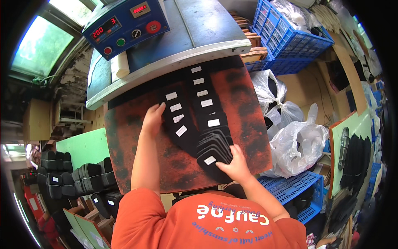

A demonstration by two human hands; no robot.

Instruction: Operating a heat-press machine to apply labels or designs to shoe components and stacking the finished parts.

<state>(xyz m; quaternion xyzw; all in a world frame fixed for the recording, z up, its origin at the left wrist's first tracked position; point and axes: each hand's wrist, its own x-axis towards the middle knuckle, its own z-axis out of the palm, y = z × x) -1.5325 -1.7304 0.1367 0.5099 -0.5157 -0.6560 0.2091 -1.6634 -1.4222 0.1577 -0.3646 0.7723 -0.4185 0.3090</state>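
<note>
the left hand (152, 118) lies flat and open, fingers together, on the rust-coloured pad (132, 153) that covers the table, with its fingertips touching the left edge of the upper row of black pieces (176, 114). it grips nothing. the right hand (235, 164) rests with fingers spread on the fanned stack of black pieces (213, 147) at the lower right of the pad; thumb and fingers press on the lowest piece, and whether any piece is pinched cannot be told.

the black pieces are flat, with rounded ends, and each carries a small white label (181, 130). they overlap in two rows that run from under the press toward the person: a left row beside the left hand and a right row (205, 101) that ends in the fanned stack.

the blue press (199, 29) overhangs the far edge of the pad. its control box (124, 25) at upper left has red number displays, a red button, a green button and a knob.

right of the table stand white plastic bags (296, 143) and blue crates (290, 37). at lower left, more black pieces stand stacked on a shelf (83, 174). the person wears an orange shirt (207, 224).
</note>
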